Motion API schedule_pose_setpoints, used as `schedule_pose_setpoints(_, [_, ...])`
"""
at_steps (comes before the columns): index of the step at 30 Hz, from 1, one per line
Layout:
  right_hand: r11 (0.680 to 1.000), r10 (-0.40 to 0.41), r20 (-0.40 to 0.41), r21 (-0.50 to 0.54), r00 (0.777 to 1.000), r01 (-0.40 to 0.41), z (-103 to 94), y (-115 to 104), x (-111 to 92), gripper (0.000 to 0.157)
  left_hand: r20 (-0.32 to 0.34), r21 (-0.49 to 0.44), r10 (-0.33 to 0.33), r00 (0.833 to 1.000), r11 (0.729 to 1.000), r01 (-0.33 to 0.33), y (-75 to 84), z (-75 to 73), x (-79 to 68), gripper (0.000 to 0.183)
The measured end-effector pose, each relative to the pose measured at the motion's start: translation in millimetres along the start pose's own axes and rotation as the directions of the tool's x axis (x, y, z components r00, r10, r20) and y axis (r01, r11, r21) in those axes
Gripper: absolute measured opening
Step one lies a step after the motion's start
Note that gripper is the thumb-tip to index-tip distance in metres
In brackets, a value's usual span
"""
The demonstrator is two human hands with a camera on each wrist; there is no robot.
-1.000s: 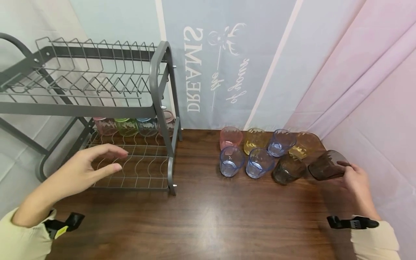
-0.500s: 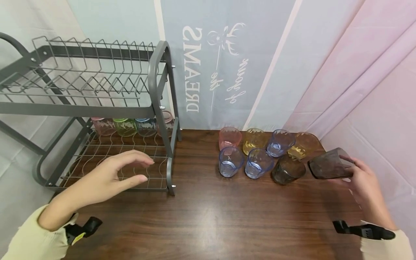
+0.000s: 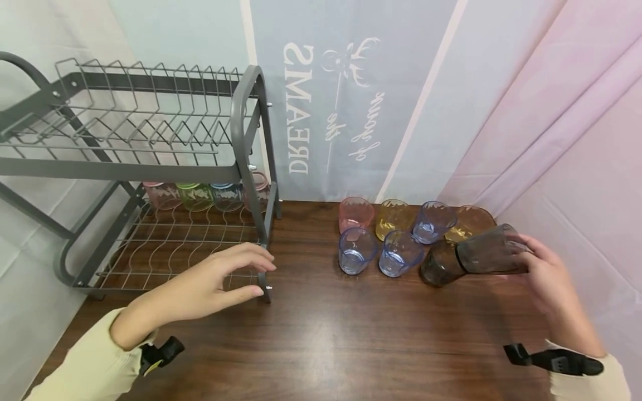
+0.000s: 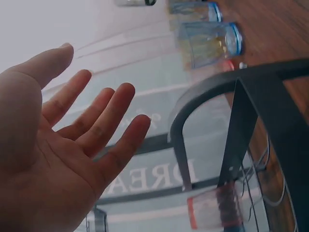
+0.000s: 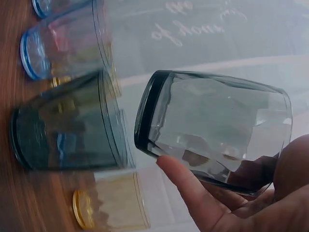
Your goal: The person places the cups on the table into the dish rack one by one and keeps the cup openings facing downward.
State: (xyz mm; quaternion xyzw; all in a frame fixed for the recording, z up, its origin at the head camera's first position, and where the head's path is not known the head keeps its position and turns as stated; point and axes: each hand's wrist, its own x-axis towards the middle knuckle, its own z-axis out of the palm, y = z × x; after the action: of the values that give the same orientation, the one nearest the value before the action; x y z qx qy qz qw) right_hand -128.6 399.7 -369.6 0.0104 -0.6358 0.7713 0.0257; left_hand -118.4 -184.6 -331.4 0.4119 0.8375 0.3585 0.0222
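My right hand (image 3: 549, 278) grips a dark grey glass (image 3: 486, 250) by its rim end, tipped on its side with the base pointing left. In the right wrist view, the held glass (image 5: 212, 125) is apart from a second dark glass (image 5: 58, 125) that stands upright on the table. Other glasses stand beside that one: two blue glasses in front (image 3: 357, 250), and pink (image 3: 356, 214), yellow (image 3: 393, 220), blue (image 3: 435, 223) and amber (image 3: 471, 220) ones behind. My left hand (image 3: 215, 284) holds nothing, its fingers loosely bent, by the rack's front right corner.
A grey two-tier dish rack (image 3: 246, 139) stands at the left. On its lower shelf sit pink (image 3: 161, 195), green (image 3: 195, 196), blue (image 3: 228, 196) and pale pink (image 3: 258, 192) glasses. A printed cloth (image 3: 336, 111) hangs behind the wooden table (image 3: 321, 334).
My left hand has moved right, from over the lower shelf to the rack's right corner. My right hand has lifted the dark glass and tilted it up leftward, near the standing dark one.
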Motion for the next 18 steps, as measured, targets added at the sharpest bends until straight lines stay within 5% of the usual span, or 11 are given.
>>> schedule_pose_setpoints(10, [0.998, -0.059, 0.077, -0.023, 0.995, 0.061, 33.3, 8, -1, 0.05, 0.079, -0.059, 0.003, 0.997, 0.998, 0.001, 0.6, 24.1, 18.6, 0.04])
schedule_pose_setpoints(18, [0.968, -0.087, 0.075, -0.231, 0.993, 0.102, 60.7, 15, -2, 0.045, 0.068, -0.08, -0.045, 0.997, 0.996, 0.051, 5.3, 33.4, 26.9, 0.054])
